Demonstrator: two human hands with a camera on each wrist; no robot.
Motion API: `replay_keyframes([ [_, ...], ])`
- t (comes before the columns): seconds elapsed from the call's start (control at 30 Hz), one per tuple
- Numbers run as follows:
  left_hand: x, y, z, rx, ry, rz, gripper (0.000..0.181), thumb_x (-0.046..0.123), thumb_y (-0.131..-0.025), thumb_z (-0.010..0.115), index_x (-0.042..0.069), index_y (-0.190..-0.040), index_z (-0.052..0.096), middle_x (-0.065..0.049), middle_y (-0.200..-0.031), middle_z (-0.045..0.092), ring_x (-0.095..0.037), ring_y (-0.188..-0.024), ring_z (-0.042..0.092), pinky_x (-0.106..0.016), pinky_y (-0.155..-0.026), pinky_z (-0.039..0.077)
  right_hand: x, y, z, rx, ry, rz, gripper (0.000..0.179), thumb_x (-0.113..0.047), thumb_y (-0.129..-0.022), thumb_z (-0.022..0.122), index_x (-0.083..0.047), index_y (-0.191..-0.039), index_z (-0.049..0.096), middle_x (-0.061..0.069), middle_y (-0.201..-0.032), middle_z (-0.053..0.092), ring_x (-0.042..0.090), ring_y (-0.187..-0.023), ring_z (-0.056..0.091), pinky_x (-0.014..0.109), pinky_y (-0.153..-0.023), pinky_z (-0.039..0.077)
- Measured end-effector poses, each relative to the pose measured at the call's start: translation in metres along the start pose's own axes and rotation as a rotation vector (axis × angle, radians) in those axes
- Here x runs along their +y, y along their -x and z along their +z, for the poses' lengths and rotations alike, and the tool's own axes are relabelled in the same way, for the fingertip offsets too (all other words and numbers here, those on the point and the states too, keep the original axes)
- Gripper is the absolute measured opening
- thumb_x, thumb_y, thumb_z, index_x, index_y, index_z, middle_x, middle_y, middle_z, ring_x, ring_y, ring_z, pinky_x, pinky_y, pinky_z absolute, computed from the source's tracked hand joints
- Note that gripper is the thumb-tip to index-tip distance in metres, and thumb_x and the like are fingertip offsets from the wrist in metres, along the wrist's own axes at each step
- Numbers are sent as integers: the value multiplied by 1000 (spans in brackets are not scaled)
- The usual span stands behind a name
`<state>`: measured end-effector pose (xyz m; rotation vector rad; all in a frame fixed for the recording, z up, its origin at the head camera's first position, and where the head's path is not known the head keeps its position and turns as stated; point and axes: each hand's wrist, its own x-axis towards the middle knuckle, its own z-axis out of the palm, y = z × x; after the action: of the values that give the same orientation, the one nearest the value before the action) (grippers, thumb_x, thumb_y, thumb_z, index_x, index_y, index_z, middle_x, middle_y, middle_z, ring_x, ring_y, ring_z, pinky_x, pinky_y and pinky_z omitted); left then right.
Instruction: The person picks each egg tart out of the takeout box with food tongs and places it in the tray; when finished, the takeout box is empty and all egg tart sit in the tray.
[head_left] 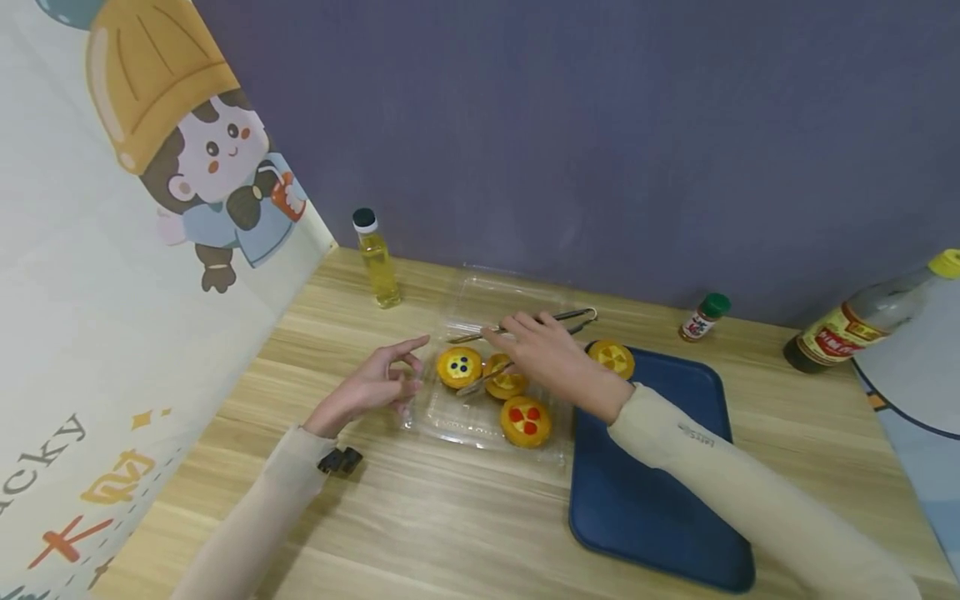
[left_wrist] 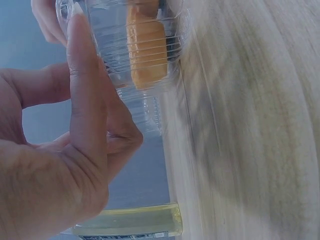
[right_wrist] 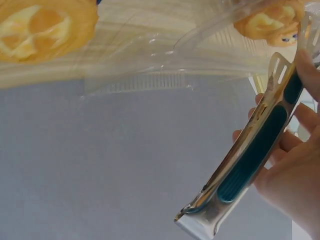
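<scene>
My right hand [head_left: 543, 354] holds metal tongs [right_wrist: 255, 145] with teal grips over a clear plastic container [head_left: 465, 429]. The tongs' two tips stand apart, either side of a tart with blue dots [head_left: 459, 363]; the lower arm crosses a yellow-topped tart [head_left: 507, 385] beside it. A tart with red pieces [head_left: 525, 421] lies nearer the front of the container. At the container's left wall is my left hand [head_left: 371, 383], forefinger extended and thumb apart from it. In the left wrist view, a fingertip reaches the rim close to a tart's orange side [left_wrist: 147, 50].
A blue tray [head_left: 637, 508] lies right of the container, with another tart [head_left: 611, 360] at its far left corner. An oil bottle [head_left: 380, 271] stands behind left. A green-capped jar [head_left: 703, 318] and a sauce bottle [head_left: 847, 329] stand at the back right, before the wall.
</scene>
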<state>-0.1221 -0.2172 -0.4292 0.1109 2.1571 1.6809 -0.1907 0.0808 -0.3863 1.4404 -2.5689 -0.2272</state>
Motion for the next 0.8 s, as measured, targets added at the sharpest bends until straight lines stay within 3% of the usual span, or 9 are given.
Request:
replay_keyframes([
  [0.33, 0, 0, 0, -1, -6, 1, 84, -14, -95, 57, 7, -167, 19, -32, -134, 44, -14, -73, 57, -31, -58, 66, -12, -11, 5, -50, -11, 20, 62, -39, -100, 69, -19, -155, 51, 7, -136, 61, 25, -125, 58, 44, -96, 56],
  [0.6, 1, 0, 1, 9, 2, -23, 86, -14, -94, 58, 10, -167, 21, -30, -135, 45, -15, -75, 57, -30, -59, 67, -21, -7, 0, -48, -5, -11, 58, -38, -98, 70, -20, -151, 56, 6, -131, 63, 23, -120, 59, 42, -91, 57],
  [0.8, -1, -1, 0, 10, -3, -19, 87, -14, -92, 58, 9, -167, 21, -28, -132, 46, -15, -72, 58, -30, -58, 66, -31, 0, -4, -63, 14, -48, 62, -41, -98, 70, -19, -153, 53, 7, -131, 61, 25, -124, 59, 50, -105, 58],
])
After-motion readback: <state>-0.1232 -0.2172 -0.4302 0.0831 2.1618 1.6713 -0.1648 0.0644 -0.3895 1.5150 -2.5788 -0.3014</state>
